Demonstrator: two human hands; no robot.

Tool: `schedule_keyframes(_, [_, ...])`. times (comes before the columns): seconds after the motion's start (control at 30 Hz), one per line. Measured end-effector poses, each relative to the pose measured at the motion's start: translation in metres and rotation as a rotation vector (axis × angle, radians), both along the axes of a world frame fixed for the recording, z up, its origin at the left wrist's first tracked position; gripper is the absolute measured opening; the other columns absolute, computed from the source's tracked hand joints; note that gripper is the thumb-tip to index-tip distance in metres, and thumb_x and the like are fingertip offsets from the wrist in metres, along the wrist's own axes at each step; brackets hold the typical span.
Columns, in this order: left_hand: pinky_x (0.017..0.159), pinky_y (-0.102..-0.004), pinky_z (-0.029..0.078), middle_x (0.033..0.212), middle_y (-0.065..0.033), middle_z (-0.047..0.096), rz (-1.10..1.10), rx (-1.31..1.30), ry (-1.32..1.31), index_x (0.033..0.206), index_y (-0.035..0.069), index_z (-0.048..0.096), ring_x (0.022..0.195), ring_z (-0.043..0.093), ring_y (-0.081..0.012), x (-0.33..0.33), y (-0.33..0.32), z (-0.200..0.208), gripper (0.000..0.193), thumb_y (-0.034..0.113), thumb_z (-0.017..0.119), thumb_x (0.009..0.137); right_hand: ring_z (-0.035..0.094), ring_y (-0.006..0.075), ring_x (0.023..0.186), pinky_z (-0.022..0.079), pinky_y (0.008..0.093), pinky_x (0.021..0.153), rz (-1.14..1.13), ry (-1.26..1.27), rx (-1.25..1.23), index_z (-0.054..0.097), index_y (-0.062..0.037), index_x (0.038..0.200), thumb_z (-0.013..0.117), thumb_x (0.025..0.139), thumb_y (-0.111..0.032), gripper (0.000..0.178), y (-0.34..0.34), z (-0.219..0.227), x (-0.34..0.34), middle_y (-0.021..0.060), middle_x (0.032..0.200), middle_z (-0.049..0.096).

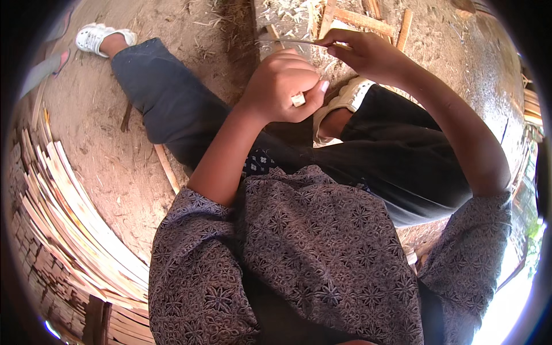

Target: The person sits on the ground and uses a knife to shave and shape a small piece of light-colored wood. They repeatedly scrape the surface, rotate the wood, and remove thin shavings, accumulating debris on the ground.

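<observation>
My left hand (284, 86) is closed in a fist around a pale wooden stick. Its squared cut end (298, 99) pokes out beside the thumb; most of the stick is hidden in the fist. To the right and slightly farther off, my right hand (368, 54) is closed on a thin, knife-like tool. The slim grey blade (290, 40) points left, passing just beyond the left knuckles. Near its tip a short piece of wood (274, 35) shows; I cannot tell whether it belongs to the held stick.
Wood shavings (293, 11) and several wooden strips (362, 22) lie beyond my hands. A large stack of long strips (75, 224) curves along the left. My legs spread over the dirt floor (109, 167), with white shoes (96, 39). Another person's foot (60, 62) is at far left.
</observation>
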State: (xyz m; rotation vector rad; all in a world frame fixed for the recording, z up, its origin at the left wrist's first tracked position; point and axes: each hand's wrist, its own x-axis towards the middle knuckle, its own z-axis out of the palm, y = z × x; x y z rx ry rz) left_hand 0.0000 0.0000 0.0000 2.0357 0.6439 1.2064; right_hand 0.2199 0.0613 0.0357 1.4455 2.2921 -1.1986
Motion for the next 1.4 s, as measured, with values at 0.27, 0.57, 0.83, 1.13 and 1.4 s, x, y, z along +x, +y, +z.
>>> schedule_keyframes(0.27, [0.054,-0.0384,0.038,0.054,-0.009,0.042,-0.012,0.037,-0.021,0.056,0.005,0.043,0.049,0.043,-0.0289,0.013,0.003,-0.002,0.034,0.003,0.065,0.081,0.071,0.0346,0.082,0.054,0.0463,0.077,-0.003,0.045,0.181,0.064,-0.017,0.126,0.053,0.105,-0.034,0.029,0.019,-0.052,-0.018,0.0159,0.093,0.073])
schedule_keyframes(0.57, [0.052,-0.0379,0.037,0.054,-0.0095,0.042,0.042,0.0,-0.056,0.056,0.004,0.042,0.049,0.041,-0.0292,0.001,0.002,-0.002,0.035,0.003,0.066,0.081,0.07,0.0293,0.095,0.052,0.041,0.085,-0.044,-0.083,-0.076,0.062,-0.0171,0.13,0.052,0.106,-0.039,0.034,0.026,-0.026,-0.012,0.0145,0.101,0.072])
schedule_keyframes(0.83, [0.051,-0.0376,0.036,0.054,-0.0093,0.04,0.031,0.002,-0.038,0.055,0.004,0.04,0.049,0.041,-0.0274,0.003,0.001,-0.004,0.036,0.001,0.064,0.082,0.072,0.0332,0.089,0.053,0.0457,0.083,0.002,0.109,0.108,0.063,-0.0177,0.127,0.054,0.106,-0.035,0.029,0.002,-0.029,0.011,0.0141,0.095,0.073])
schedule_keyframes(1.13, [0.051,-0.0358,0.035,0.055,-0.0092,0.041,0.066,0.044,-0.031,0.056,0.003,0.041,0.049,0.042,-0.0247,0.018,0.007,0.004,0.039,0.004,0.063,0.088,0.07,0.0372,0.089,0.053,0.0467,0.081,0.021,0.147,0.227,0.059,-0.0203,0.13,0.05,0.106,-0.036,0.03,0.035,-0.101,-0.013,0.0189,0.099,0.072])
schedule_keyframes(1.4, [0.054,-0.0359,0.035,0.056,-0.0084,0.041,0.11,-0.045,-0.032,0.058,0.002,0.041,0.051,0.04,-0.0236,-0.002,0.001,0.0,0.038,0.004,0.065,0.088,0.071,0.0313,0.094,0.053,0.0426,0.085,-0.077,0.06,0.035,0.062,-0.0171,0.131,0.051,0.107,-0.035,0.032,0.019,-0.058,-0.004,0.0156,0.105,0.073])
